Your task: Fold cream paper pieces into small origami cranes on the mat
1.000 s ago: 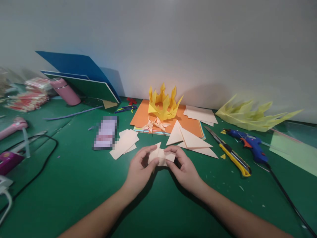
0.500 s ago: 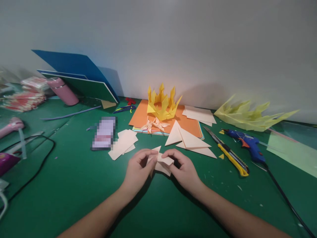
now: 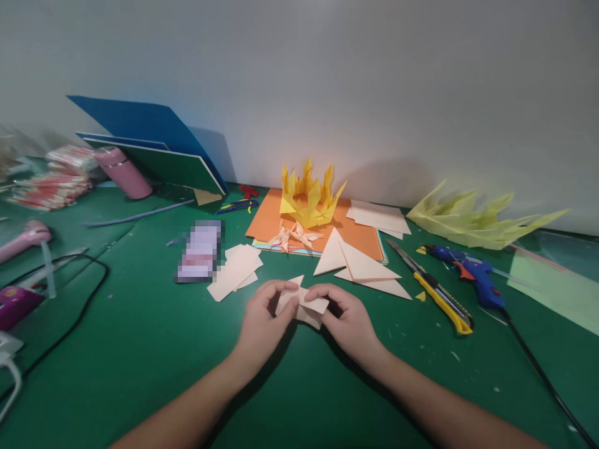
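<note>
Both hands hold a small folded piece of pale peach paper (image 3: 306, 304) just above the green mat (image 3: 140, 349). My left hand (image 3: 264, 321) pinches its left side with curled fingers. My right hand (image 3: 344, 318) pinches its right side, thumb on top. A pointed flap of the paper sticks up between the hands. Behind them lie peach paper triangles (image 3: 360, 265) and a small stack of peach sheets (image 3: 234, 269).
A yellow paper crown (image 3: 309, 196) stands on orange sheets (image 3: 266, 221) near the wall. A yellow utility knife (image 3: 442, 296), a blue glue gun (image 3: 475, 274) and a pale yellow folded shape (image 3: 477, 218) lie right. A phone (image 3: 200, 251), black cable (image 3: 70, 312) and pink bottle (image 3: 121, 171) are left.
The fingers have worked the peach paper: it was held flat between the hands, and now its flap is folded over and the piece sits slightly lower. The arms have barely moved.
</note>
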### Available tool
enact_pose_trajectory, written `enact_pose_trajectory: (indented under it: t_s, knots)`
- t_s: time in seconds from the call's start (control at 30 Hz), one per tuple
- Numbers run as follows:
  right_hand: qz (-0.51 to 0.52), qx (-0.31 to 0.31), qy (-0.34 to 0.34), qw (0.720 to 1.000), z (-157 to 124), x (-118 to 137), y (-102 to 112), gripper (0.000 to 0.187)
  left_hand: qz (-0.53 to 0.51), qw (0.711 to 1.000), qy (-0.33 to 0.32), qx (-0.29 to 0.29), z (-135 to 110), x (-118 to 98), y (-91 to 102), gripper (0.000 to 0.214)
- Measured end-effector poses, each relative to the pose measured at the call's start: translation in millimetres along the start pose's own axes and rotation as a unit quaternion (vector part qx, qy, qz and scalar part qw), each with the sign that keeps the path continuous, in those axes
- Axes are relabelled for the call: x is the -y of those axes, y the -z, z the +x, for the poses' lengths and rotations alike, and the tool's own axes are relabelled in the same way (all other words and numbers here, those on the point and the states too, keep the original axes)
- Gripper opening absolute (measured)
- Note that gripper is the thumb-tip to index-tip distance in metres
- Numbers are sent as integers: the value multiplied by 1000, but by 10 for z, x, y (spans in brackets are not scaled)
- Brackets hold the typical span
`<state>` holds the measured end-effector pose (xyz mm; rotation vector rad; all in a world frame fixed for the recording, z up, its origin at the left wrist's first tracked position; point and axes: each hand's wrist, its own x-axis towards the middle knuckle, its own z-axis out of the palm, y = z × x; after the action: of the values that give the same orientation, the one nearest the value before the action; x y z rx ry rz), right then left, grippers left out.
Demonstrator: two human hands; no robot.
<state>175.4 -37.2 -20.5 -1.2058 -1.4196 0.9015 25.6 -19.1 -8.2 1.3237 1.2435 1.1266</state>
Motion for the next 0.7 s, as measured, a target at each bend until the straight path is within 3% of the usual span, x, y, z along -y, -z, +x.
enact_pose_trajectory:
  t_s: [0.17, 0.47, 0.57, 0.7]
  knots:
    - [-7, 13, -16, 1000, 1, -17, 8, 15, 87, 995, -44, 19, 10, -1, 19, 11]
    - [32, 34, -33, 998, 21, 25, 17, 10, 127, 983, -124, 56, -6, -3, 8, 9]
    - [32, 25, -29, 999, 21, 18, 18, 10, 110, 987, -107, 52, -10, 0, -1, 10]
    - [19, 8, -6, 1000, 16, -32, 20, 8, 42, 999, -11, 29, -5, 12, 0, 15]
